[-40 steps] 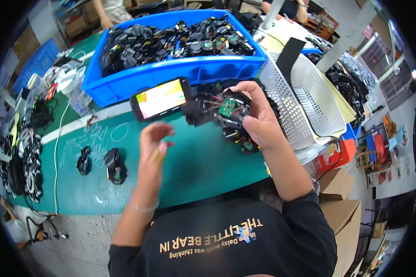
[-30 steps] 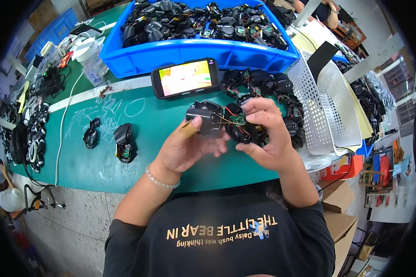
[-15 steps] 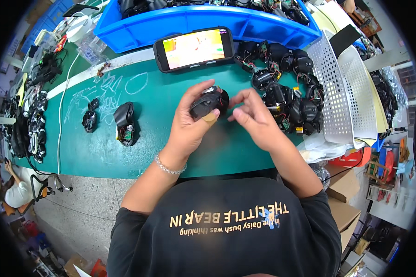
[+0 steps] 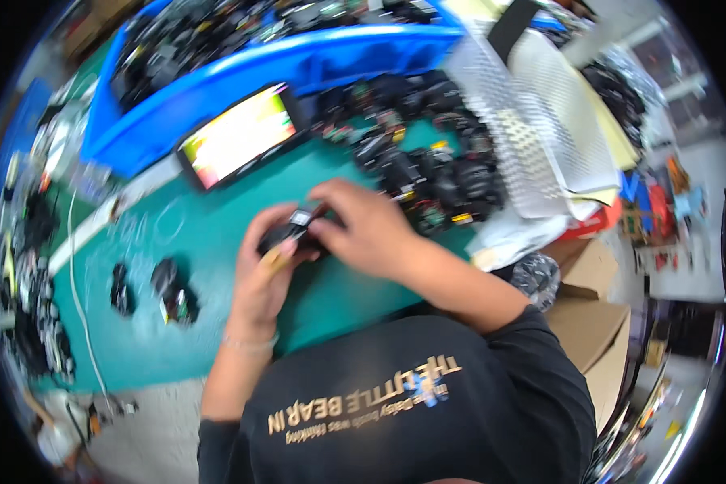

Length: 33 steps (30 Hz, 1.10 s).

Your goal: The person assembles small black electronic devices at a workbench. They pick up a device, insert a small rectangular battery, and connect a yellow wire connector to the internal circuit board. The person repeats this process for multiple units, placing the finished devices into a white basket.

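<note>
Since the earlier frame, the part (image 4: 292,234) was lowered nearer the desk (image 4: 218,234). It was gripped in closed left-hand (image 4: 268,270) fingers, long axis slanting up-right; right-hand (image 4: 371,230) fingers were pinched on its upper end.

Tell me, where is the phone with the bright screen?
In the head view, the phone lies on the green mat, up and left of the two hands, leaning against the front wall of the blue bin.
</note>
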Available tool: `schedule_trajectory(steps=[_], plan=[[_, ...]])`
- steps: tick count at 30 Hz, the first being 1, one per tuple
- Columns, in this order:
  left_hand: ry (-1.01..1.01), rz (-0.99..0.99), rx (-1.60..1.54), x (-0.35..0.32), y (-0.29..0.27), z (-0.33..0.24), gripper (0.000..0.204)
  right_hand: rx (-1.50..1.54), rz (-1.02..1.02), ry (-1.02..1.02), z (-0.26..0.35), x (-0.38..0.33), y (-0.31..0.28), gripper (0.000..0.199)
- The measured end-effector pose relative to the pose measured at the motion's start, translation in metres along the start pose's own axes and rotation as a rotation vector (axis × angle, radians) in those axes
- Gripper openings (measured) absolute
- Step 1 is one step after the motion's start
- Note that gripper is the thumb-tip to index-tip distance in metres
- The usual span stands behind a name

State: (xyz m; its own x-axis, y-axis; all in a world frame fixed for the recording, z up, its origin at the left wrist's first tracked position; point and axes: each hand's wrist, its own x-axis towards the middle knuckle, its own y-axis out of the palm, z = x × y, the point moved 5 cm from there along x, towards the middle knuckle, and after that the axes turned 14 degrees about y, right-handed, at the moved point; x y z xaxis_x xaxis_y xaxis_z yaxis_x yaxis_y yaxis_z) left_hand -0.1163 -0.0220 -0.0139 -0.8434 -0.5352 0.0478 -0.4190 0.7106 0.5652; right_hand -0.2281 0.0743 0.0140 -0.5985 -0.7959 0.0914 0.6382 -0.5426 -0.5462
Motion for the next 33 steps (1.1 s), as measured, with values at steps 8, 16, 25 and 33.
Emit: schedule_trajectory(steps=[8,16,25,33], plan=[[0.108,0.089,0.110,-0.001,0.001,0.002,0.030,-0.082,-0.096,-0.264,0.015,0.003,-0.010,0.014],[0.164,0.005,0.157,-0.003,0.008,-0.002,0.033,0.242,0.021,-0.181,0.027,0.010,0.007,0.013],[0.361,0.013,0.132,0.015,0.001,-0.011,0.016,-0.294,-0.198,-0.444,0.067,0.019,-0.107,0.027],[0.343,-0.031,0.167,0.021,0.007,-0.004,0.014,-1.046,-0.076,0.592,-0.132,0.032,-0.352,0.033]])
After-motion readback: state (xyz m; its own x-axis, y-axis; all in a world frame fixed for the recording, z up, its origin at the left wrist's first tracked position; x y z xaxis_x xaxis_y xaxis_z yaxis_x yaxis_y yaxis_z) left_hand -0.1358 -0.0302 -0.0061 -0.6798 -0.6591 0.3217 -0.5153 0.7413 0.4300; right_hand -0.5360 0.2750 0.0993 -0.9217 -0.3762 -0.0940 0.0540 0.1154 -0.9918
